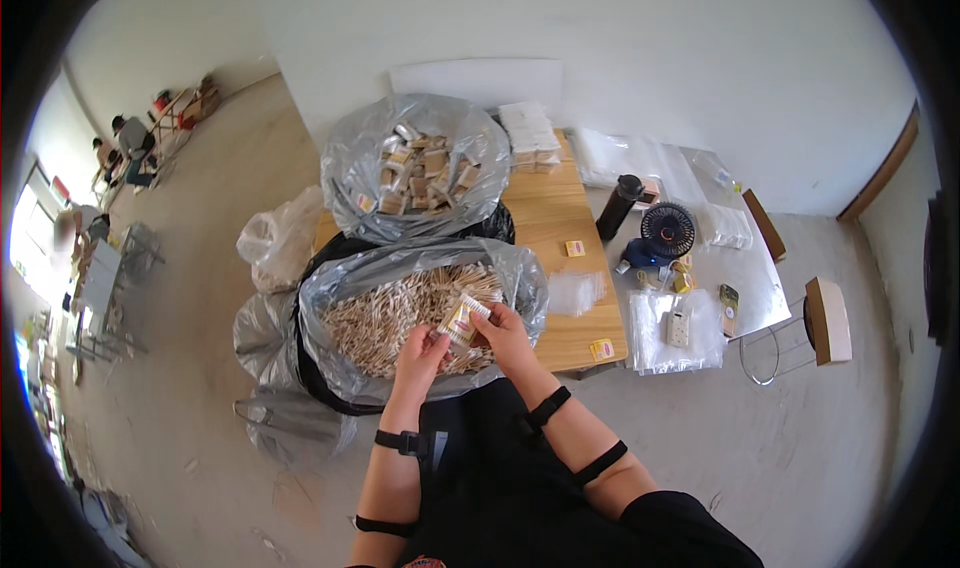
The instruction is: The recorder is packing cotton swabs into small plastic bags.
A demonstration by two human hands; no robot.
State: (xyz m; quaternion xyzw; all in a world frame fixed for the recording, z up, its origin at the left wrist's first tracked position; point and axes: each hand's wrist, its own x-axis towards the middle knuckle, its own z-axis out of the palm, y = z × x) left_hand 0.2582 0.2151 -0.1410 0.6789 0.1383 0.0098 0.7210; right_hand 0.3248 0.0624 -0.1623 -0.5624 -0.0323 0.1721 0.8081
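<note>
Over an open grey plastic bag (528, 283) I hold a small clear packet of cotton swabs (461, 318) with a yellow, red and white label. White swab tips show along its upper right edge. My left hand (424, 354) grips its lower left side, fingers closed. On its right side, my right hand (506, 336) pinches the packet between thumb and fingers. Beneath both hands, loose cotton swabs (370, 320) with pale sticks fill the bag. Behind it, a second grey bag (345, 133) holds several filled packets (425, 176).
On the wooden table (560, 203) lie small label cards (574, 249), clear sleeves (575, 293) and stacked white packs (530, 133). A side table at right carries a black bottle (620, 206), a fan (667, 230) and a power strip (678, 330). People sit far left.
</note>
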